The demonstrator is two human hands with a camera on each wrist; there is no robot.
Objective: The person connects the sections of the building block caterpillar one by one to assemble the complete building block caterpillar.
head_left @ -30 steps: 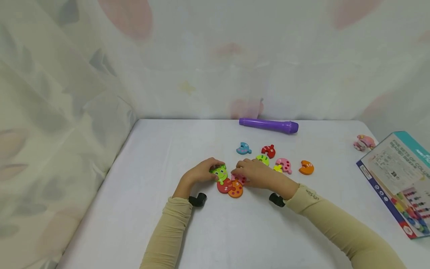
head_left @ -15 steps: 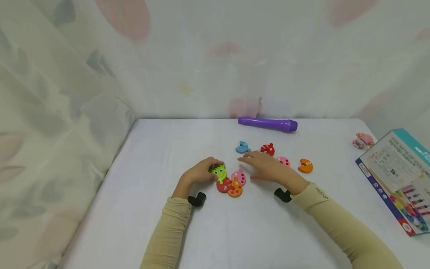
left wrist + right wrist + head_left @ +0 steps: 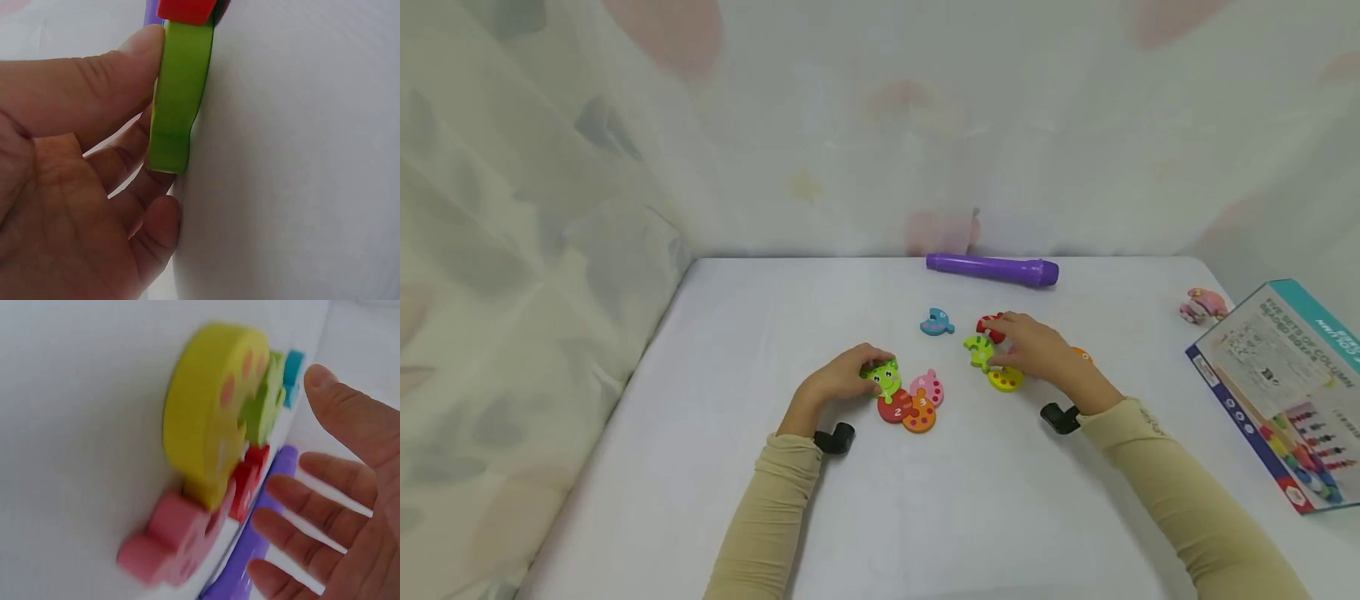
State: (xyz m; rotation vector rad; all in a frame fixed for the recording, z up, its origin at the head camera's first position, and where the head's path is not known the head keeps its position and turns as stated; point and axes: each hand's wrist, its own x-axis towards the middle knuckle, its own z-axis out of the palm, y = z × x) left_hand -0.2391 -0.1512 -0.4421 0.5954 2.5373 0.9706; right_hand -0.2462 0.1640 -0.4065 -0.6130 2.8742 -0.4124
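Altogether, ten puzzle pieces can be counted on the white bench (image 3: 850,517), when the views are taken together. Four of them lie linked in a curve near the middle: one green smiling head (image 3: 886,381), one red piece with 2 (image 3: 892,408), one orange piece with 3 (image 3: 919,416) and one pink piece with 4 (image 3: 927,388). The left hand (image 3: 837,377) pinches the green head between thumb and fingers. Six others are to the right of this curve: one blue piece (image 3: 935,322), one striped green piece (image 3: 979,352), one spotted yellow piece (image 3: 1006,381), one second red piece (image 3: 245,490), one second pink piece (image 3: 175,540) and one second orange piece (image 3: 1081,353). Over these reaches the right hand (image 3: 1037,357), its thumb and fingers apart, holding nothing

The pieces are flat and rounded, several with a small knob or a notch; their material I cannot tell. Behind lies one smooth purple microphone (image 3: 991,269); at the right, one cardboard box (image 3: 1277,396) and one pink toy (image 3: 1204,306)

Both wrist views show thick, smooth side edges, and the right one shows the second pink piece, which the hand mostly hides from the head camera
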